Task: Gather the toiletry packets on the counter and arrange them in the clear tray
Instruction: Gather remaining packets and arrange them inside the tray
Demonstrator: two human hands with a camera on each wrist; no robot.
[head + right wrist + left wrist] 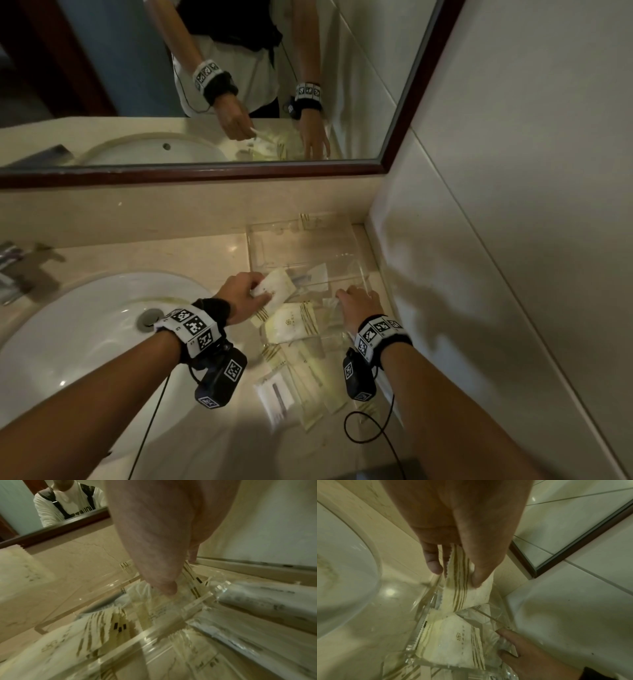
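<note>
A striped cream toiletry packet (276,286) is pinched between thumb and fingers of the left hand (241,296) and is held at the near left edge of the clear tray (260,246), partly over its rim; the placing step is judged to be in hand. The right hand (359,306) is set at the tray's near right part, its fingers bent down onto the packets and clear wall there; whether anything is gripped cannot be told, the wrist view being blurred. The tray stands on the counter (205,253) in the corner by the wall, right of the sink (85,329). For the next move, the held packet is to be lowered flat into a compartment and released, with the tray steadied. Count: one tray; one packet in hand; one logo-printed packet (291,323) lying flat just nearer; roughly four or five more packets (308,387) overlapped nearer still, exact number not determinable; one white sachet (275,397) with a dark strip among them.
</note>
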